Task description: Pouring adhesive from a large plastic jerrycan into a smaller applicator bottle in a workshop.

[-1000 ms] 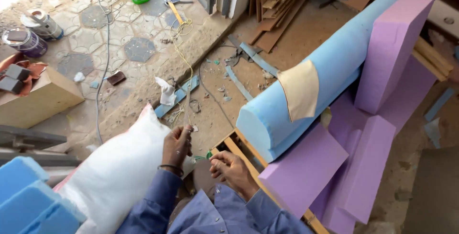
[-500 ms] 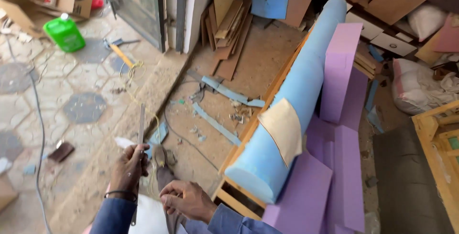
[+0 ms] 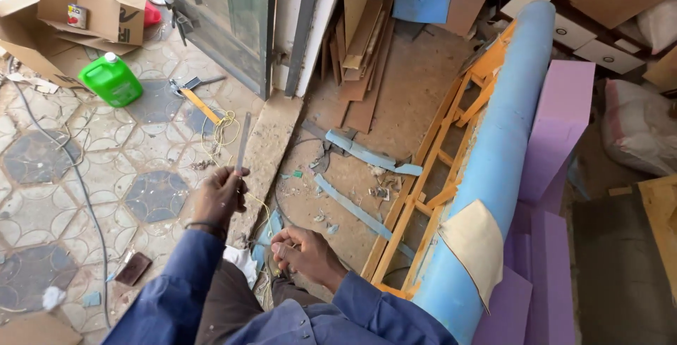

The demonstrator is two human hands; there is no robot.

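My left hand (image 3: 217, 197) is raised in front of me, fingers pinched on a long thin grey strip (image 3: 242, 142) that points up and away. My right hand (image 3: 305, 252) is lower and closer to my body, fingers curled around something small; a thin yellowish cord (image 3: 262, 207) runs near it, and what it grips is too small to tell. Both arms wear blue sleeves. To the right lies a long blue foam roll (image 3: 502, 168) on a wooden frame (image 3: 431, 176), with a tan patch (image 3: 474, 240) on it.
Purple foam blocks (image 3: 557, 140) lean right of the roll. Blue foam offcuts (image 3: 367, 153) litter the dusty floor. Stacked wood boards (image 3: 360, 49) stand by a dark door (image 3: 226, 20). On the tiled floor are a green jug (image 3: 111, 80), cardboard boxes (image 3: 84, 6), a hammer (image 3: 199, 102) and a cable (image 3: 77, 176).
My view has swung up and right, away from the white sack. My left hand has lifted the grey strip higher; my right hand stays low near my lap.
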